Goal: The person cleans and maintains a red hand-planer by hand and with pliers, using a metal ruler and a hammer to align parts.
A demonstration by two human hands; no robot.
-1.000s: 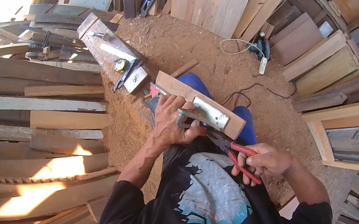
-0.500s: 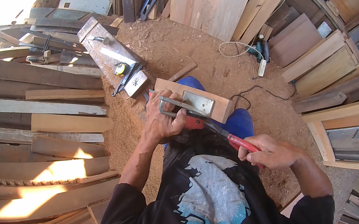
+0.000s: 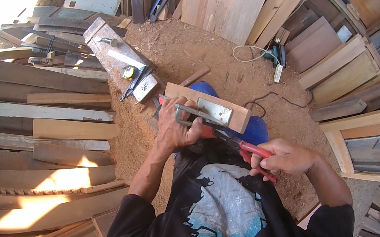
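My left hand (image 3: 173, 123) is closed around a bent grey metal bar (image 3: 186, 110) shaped like a U, pressed against a wooden block (image 3: 238, 118). A pale metal plate (image 3: 215, 111) with small holes lies on the block's face. Under the fingers shows a red part (image 3: 208, 132) whose kind I cannot make out. My right hand (image 3: 289, 159) grips red-handled pliers (image 3: 252, 148), their handles spread apart. The dark jaws point left, at the underside of the bar by the block; whether they touch it I cannot tell. The block rests above my blue-clad knees.
A narrow wooden bench (image 3: 112, 39) at the left carries a yellow tape measure (image 3: 129, 73) and other tools. Planks (image 3: 35, 76) lie stacked along the left. Boards (image 3: 220, 4) lean at the back. A green power tool (image 3: 276, 52) with its cord sits on the sawdust-covered ground.
The pliers' handles have opened wider, and the lower handle now shows clearly below my right hand. The wooden block has shifted slightly to the right, my left hand with it.
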